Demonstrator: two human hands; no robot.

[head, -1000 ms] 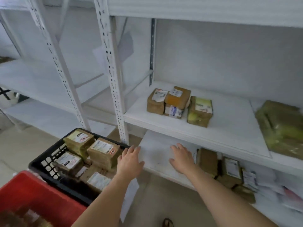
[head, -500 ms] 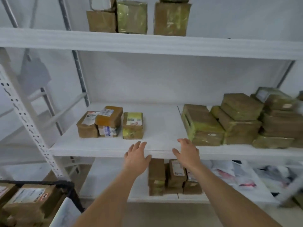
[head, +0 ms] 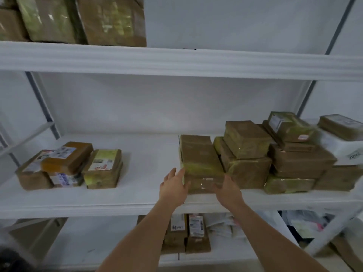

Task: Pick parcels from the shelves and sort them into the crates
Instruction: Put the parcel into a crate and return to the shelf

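Note:
A long brown taped parcel [head: 200,160] lies end-on at the front of the middle shelf [head: 137,201]. My left hand [head: 172,188] reaches at its near left corner, fingers straight and spread, touching or almost touching it. My right hand [head: 227,191] is at its near right corner, fingers loosely open. Neither hand grips anything. A small cluster of labelled parcels [head: 68,165] sits on the same shelf at the left. A large stack of brown and yellow-taped parcels [head: 284,154] fills the right side.
More parcels [head: 82,20] stand on the top shelf at the upper left. Several small parcels [head: 186,234] and white plastic mailers [head: 225,226] lie on the lower shelf. A slanted white upright [head: 337,226] crosses the lower right. No crate shows.
The view has swung up and right, away from the black and red crates. Both hands have risen from the lower shelf to the middle shelf and closed in on the long brown parcel.

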